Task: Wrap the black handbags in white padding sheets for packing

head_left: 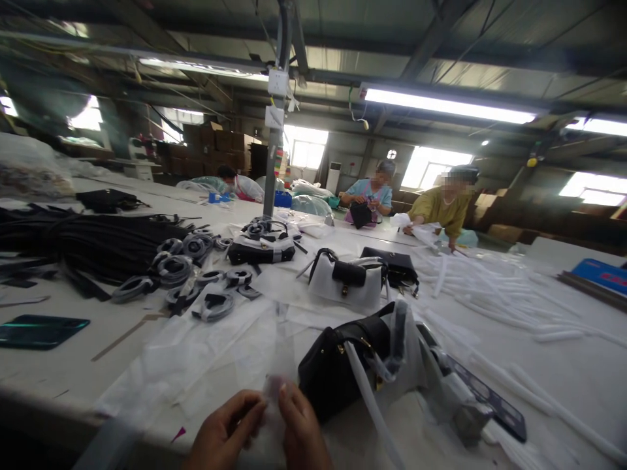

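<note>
My left hand [223, 434] and my right hand [301, 431] meet at the bottom edge of the view, fingers pinched together on a thin piece of clear white wrapping film [274, 391]. Just beyond them a black handbag [343, 365] lies on the white table [563, 372], its handle partly wrapped in the same film. Further back stands a white handbag with a black flap [345, 281], and a second black handbag [396, 264] sits behind it.
Coiled black straps [191, 274] and a heap of black strips [83, 241] fill the left of the table, with a dark phone [42, 329] near the edge. White paper rolls [490, 287] lie at right. Three other people work at the far side.
</note>
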A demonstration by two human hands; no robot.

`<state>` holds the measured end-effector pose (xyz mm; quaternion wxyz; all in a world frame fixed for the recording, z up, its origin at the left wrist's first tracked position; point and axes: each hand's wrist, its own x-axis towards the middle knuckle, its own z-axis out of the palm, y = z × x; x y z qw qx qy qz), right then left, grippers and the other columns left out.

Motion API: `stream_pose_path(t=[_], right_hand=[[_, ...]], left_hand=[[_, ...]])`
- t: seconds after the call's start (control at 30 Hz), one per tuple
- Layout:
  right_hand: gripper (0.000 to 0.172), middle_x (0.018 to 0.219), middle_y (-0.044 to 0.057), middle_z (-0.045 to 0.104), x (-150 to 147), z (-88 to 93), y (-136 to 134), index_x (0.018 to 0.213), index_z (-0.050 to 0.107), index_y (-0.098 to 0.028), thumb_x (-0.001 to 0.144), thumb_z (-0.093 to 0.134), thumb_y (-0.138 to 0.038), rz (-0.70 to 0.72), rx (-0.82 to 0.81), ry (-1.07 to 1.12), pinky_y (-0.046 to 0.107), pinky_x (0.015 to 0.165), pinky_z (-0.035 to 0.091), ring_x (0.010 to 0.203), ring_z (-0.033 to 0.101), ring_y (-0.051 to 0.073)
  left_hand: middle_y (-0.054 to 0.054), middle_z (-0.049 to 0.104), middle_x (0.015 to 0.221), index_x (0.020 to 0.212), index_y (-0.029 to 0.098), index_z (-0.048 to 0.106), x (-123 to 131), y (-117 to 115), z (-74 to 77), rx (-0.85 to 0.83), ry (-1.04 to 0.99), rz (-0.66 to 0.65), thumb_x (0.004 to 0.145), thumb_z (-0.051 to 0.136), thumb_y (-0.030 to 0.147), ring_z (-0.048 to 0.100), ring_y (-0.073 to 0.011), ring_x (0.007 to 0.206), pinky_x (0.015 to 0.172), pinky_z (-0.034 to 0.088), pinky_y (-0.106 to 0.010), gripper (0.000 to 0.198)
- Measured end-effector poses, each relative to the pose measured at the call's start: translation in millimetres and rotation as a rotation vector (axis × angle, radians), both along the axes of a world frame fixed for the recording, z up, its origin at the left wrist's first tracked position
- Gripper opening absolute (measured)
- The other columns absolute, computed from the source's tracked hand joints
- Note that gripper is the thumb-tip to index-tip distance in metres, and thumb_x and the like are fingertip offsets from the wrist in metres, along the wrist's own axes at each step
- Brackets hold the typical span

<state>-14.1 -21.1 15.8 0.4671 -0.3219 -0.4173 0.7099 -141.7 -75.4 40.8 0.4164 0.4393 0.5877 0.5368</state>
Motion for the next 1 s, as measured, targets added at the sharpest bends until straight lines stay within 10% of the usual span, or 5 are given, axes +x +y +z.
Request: stream_pose_path(t=[0.47,0.83,1.0], right_hand=[[0.052,0.063,-0.002,0.059,16.7,0.6,-16.0,0.072,0.057,-0.018,0.062,0.084,-0.061,-0.17,0.067,-0.107,0.02,0.049,0.046,0.057,0.057,0.013],[0.053,0.101,0.013,0.075,59.3,3.8,-6.2,0.108,0.075,-0.017,0.077,0.07,-0.06,-0.455,0.266,-0.557,0.027,0.07,0.058,0.078,0.072,0.023],[0.061,0.089,0.013,0.077,41.2,1.3,-6.1,0.121,0.071,-0.013,0.079,0.07,-0.057,-0.389,0.269,-0.639,0.025,0.049,0.052,0.055,0.069,0.02]], left_hand=[[-0.003,0.073,0.094,0.093,0.024,0.072,9.4,0.6,-6.3,0.013,0.058,0.061,0.07,0.071,0.068,0.065,-0.0241,0.091,0.07,0.053,-0.024,0.05],[0.0,0.059,0.065,0.075,0.02,0.073,-19.0,10.3,-19.3,-0.065,0.055,-0.091,0.075,0.065,0.07,0.054,-0.0171,0.068,0.064,0.045,-0.023,0.051],[-0.005,0.069,0.093,0.079,0.022,0.074,-23.4,12.5,-18.9,-0.088,0.1,-0.219,0.077,0.063,0.069,0.063,-0.0241,0.089,0.07,0.05,-0.025,0.048]])
